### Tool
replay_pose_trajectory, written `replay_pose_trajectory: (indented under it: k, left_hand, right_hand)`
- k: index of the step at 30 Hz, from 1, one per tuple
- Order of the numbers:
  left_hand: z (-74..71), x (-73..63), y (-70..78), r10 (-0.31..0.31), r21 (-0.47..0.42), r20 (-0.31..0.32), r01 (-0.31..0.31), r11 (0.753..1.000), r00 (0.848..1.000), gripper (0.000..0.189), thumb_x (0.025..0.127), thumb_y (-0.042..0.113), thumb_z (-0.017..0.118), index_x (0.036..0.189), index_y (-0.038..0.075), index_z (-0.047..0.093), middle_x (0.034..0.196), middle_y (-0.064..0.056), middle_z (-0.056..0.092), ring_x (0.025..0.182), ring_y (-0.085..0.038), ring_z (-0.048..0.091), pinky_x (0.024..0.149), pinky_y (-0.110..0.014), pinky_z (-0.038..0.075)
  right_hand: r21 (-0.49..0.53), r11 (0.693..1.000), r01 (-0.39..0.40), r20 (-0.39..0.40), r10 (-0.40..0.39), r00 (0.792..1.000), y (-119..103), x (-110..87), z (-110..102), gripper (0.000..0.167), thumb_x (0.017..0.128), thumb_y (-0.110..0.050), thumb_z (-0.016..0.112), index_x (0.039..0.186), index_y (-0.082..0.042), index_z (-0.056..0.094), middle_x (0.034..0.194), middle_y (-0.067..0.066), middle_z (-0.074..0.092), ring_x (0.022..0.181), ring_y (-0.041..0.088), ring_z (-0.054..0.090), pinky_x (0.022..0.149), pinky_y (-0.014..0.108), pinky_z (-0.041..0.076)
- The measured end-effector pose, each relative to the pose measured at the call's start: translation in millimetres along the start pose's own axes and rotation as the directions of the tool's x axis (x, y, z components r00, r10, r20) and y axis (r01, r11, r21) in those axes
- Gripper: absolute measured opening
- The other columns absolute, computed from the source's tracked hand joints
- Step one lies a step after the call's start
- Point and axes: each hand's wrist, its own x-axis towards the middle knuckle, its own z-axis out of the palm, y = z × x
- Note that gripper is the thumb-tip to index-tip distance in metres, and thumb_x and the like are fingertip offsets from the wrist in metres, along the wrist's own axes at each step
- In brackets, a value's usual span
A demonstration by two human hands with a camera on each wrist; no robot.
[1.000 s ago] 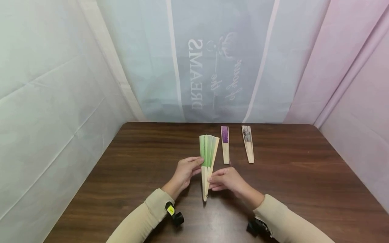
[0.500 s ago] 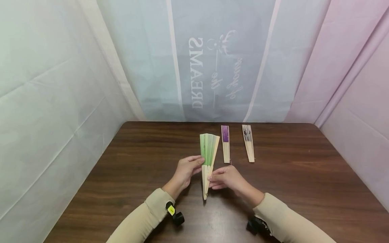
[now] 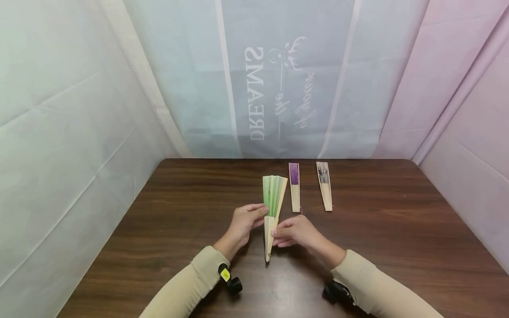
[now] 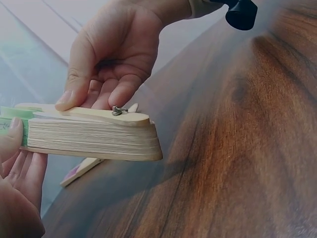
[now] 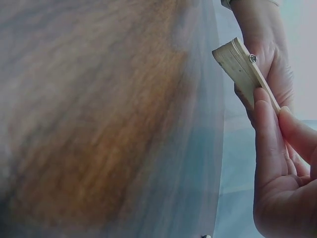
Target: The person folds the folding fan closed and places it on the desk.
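A green folding fan [image 3: 272, 196] with pale wooden ribs is held upright above the table, spread only a little. My left hand [image 3: 244, 223] grips its left side where the green leaf meets the ribs, thumb in front. With thumb and fingers, my right hand [image 3: 296, 233] pinches the outer right rib lower down. In the left wrist view the ribs [image 4: 94, 136] lie stacked, with a metal rivet [image 4: 118, 110] at their narrow end. The right wrist view shows the thumb and a finger of my right hand [image 5: 285, 173] on the outer rib; the green leaf is hidden there.
Two folded fans lie on the dark wooden table [image 3: 179, 221] towards the back: one purple fan [image 3: 294, 185] just right of the green one, one grey-patterned fan [image 3: 324, 185] further right. A printed cloth [image 3: 274, 101] hangs behind the table's back edge.
Both hands keep their hold on the green fan, which stays nearly still. The whole head view shifts slightly upward.
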Motion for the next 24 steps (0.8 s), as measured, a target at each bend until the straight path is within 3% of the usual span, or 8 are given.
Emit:
replay_pose_trajectory:
  k: [10,24]
  left_hand:
    - [-0.3,-1.5,-9.7,0.032,0.03,-0.002,-0.032,0.999,0.999,0.037,0.088,0.011,0.076,0.115,-0.011,0.067,0.093,-0.005,0.075,0.078,-0.008,0.07,0.077,-0.026,0.064]
    - [-0.2,0.0,-8.9,0.024,0.024,-0.007,-0.024,0.999,1.0,0.035,0.088,0.01,0.075,0.115,-0.01,0.068,0.094,-0.004,0.075,0.081,-0.008,0.07,0.08,-0.028,0.064]
  right_hand:
    - [-0.036,0.999,-0.008,-0.008,0.007,1.0,6.1,-0.5,2.3,0.023,0.089,-0.006,0.072,0.1,0.014,0.07,0.083,0.02,0.076,0.073,0.019,0.075,0.069,0.034,0.066]
    - [-0.056,0.998,-0.013,0.0,0.013,1.0,5.1,3.3,1.3,0.024,0.09,-0.007,0.071,0.102,0.013,0.07,0.086,0.021,0.076,0.075,0.021,0.076,0.07,0.035,0.066]
